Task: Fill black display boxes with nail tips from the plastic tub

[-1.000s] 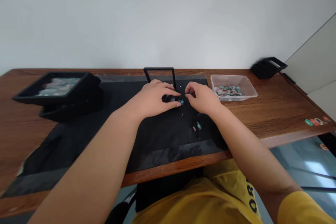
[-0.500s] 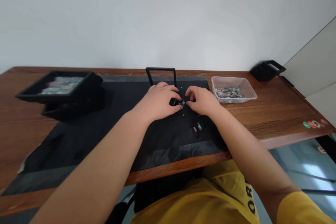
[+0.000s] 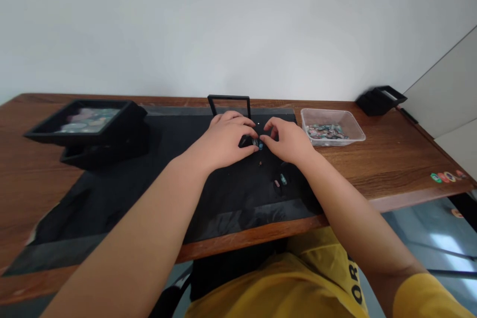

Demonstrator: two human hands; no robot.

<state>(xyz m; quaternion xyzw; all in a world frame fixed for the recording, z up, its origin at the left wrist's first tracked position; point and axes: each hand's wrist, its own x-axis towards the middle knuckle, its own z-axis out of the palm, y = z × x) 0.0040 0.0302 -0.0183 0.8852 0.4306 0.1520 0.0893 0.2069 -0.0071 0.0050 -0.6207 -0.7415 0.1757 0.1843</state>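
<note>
My left hand (image 3: 230, 139) rests over the black mat, thumb and fingertips closed around a small glassy, greenish piece (image 3: 255, 142). Right by the thumb tip is a tiny blue piece (image 3: 261, 146). From the other side comes my right hand (image 3: 286, 140), its curved fingers apart and one fingertip at or very near these pieces; I see nothing held in it. Nearer to me on the mat lie a small pink piece (image 3: 277, 184) and a shiny teal piece (image 3: 283, 179). A tiny brownish bit (image 3: 260, 163) sits just below the hands.
Behind my left hand stands a black rectangular frame (image 3: 228, 97). A clear plastic tub (image 3: 354, 131) of small colourful pieces is at the right. Stacked black trays (image 3: 112, 131) stand left on the mat (image 3: 167, 144). Another black holder (image 3: 376, 102) and round stickers (image 3: 445, 177) are further right.
My right hand's fingertip has moved left, closer to the small pieces at my left fingertips. My left hand has shifted only slightly.
</note>
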